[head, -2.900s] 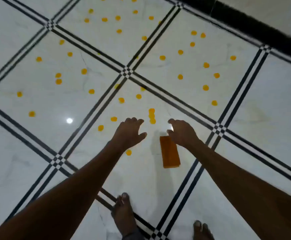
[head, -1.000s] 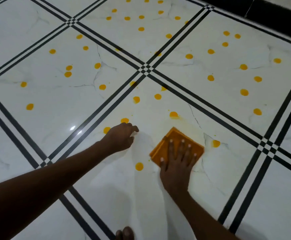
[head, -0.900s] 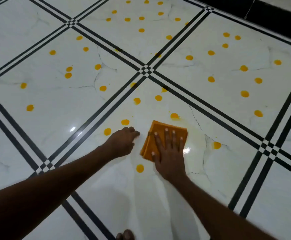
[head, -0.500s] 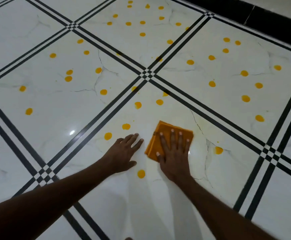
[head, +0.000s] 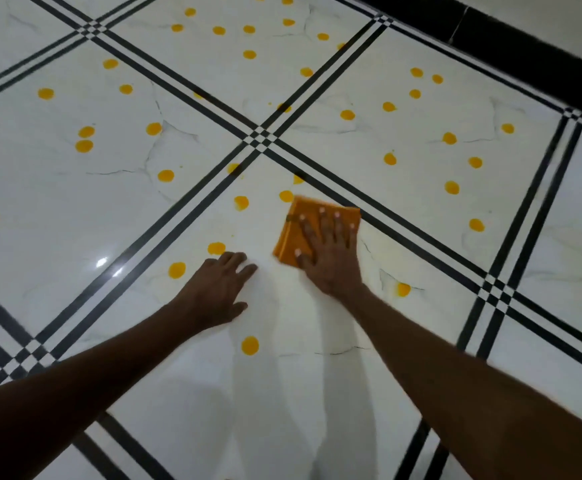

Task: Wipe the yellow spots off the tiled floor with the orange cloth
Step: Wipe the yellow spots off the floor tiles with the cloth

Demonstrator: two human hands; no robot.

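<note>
Orange cloth [head: 294, 233], folded square, under flat right hand [head: 331, 261].

A black skirting band [head: 532, 60] runs along the far right edge, with a pale wall surface [head: 559, 19] beyond it. A bright light reflection [head: 101, 262] glints at the near left

i'm looking down on a glossy white marble-look tiled floor [head: 403, 150] with thin grey veins, its big square tiles set apart by paired black stripe bands [head: 192, 209] that cross in small checkered squares [head: 261, 138]. along the top right runs a black skirting strip [head: 525, 53] with a pale wall [head: 559, 15] above it. a bright ceiling-light glint [head: 101, 262] shines on the left tile.
</note>
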